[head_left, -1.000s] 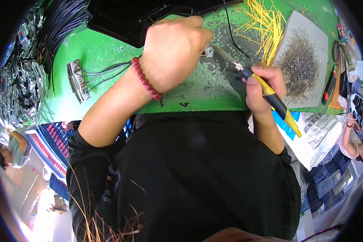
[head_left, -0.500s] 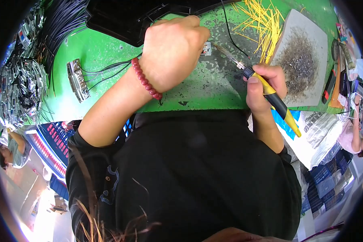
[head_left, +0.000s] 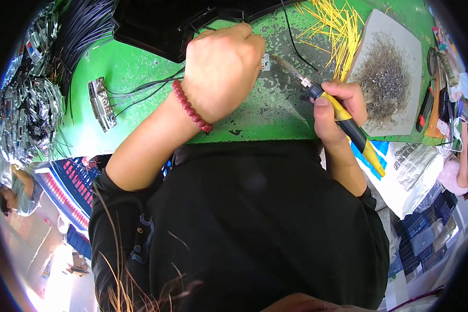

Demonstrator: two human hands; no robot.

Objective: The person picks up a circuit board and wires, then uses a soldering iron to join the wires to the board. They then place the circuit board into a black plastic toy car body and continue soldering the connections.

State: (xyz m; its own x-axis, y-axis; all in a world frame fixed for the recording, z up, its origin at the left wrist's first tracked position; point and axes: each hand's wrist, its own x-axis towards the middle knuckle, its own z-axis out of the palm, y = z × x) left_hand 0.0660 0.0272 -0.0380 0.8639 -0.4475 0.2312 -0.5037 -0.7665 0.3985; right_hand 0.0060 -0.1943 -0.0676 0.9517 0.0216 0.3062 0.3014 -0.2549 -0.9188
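My right hand [head_left: 341,108] grips a yellow-and-black soldering iron [head_left: 351,129], its thin tip pointing up and left. The tip lies close to a small silver metal part [head_left: 265,62]; whether they touch I cannot tell. That part sticks out from under my left hand [head_left: 224,70], which is closed with its fingertips hidden beneath it. Dark wires [head_left: 150,87] run from under this hand to a group of silver metal pieces [head_left: 102,105] lying on the green table [head_left: 234,127]. A red bead bracelet [head_left: 191,109] circles my left wrist.
Many silver metal parts [head_left: 28,117] and dark wires [head_left: 86,31] crowd the left side. A black tray [head_left: 156,26] sits at the back. Yellow wires [head_left: 338,36] lie beside a grey board [head_left: 408,47] covered in dark residue. Tools [head_left: 436,104] lie far right.
My right hand and the soldering iron have shifted slightly left. My left hand has moved only a little, and both hands keep their grip.
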